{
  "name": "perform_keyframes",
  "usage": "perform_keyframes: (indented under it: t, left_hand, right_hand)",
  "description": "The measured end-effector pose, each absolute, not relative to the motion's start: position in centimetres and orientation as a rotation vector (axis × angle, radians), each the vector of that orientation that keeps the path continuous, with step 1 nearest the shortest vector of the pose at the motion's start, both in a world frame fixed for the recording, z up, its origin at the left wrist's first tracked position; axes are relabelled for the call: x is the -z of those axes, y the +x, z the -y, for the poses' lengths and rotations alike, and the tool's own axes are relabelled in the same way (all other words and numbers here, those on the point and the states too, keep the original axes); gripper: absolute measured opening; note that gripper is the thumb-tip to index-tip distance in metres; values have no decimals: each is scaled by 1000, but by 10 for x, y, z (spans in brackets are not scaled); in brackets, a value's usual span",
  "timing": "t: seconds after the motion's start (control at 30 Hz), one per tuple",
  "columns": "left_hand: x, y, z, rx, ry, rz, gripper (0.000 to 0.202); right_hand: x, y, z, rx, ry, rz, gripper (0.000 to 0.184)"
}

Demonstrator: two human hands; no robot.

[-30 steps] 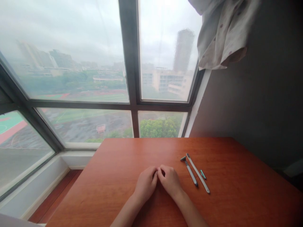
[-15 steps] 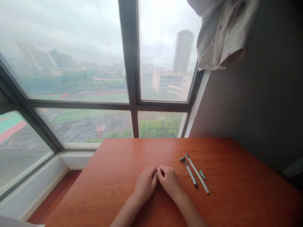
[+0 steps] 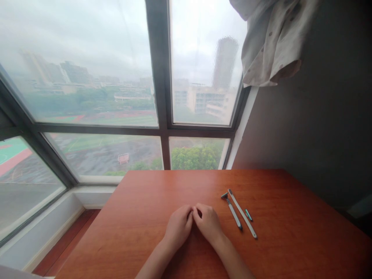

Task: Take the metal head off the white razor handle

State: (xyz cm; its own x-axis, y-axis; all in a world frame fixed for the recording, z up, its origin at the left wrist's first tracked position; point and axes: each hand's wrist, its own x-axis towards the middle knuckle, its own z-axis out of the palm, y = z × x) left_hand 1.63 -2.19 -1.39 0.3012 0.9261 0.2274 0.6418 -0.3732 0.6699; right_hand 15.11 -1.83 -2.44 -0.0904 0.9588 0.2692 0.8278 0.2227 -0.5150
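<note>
My left hand (image 3: 179, 224) and my right hand (image 3: 208, 221) rest on the brown table, their fingers curled in and their tips meeting in the middle. I see nothing held in either one, though the undersides of the fingers are hidden. To the right of my right hand lies a grey razor (image 3: 233, 214), its head pointing away from me. Beside it, a long white toothbrush (image 3: 242, 213) lies slanted, bristle end at the far side. A short teal piece (image 3: 248, 215), perhaps a razor blade head, sits just right of the toothbrush. Neither hand touches these items.
The reddish-brown tabletop (image 3: 139, 201) reaches up to a large window with a dark frame (image 3: 164, 130). A dark wall (image 3: 290, 128) stands on the right, and a pale spotted cloth (image 3: 271, 46) hangs above the table's far right.
</note>
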Motion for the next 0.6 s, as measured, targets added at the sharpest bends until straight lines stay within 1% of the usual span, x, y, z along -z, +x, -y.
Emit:
perform_keyframes:
  t: [0.6]
  left_hand:
    - [15, 16, 21, -832, 2127, -1382, 22]
  right_hand:
    - [25, 151, 18, -303, -1636, 1972, 27]
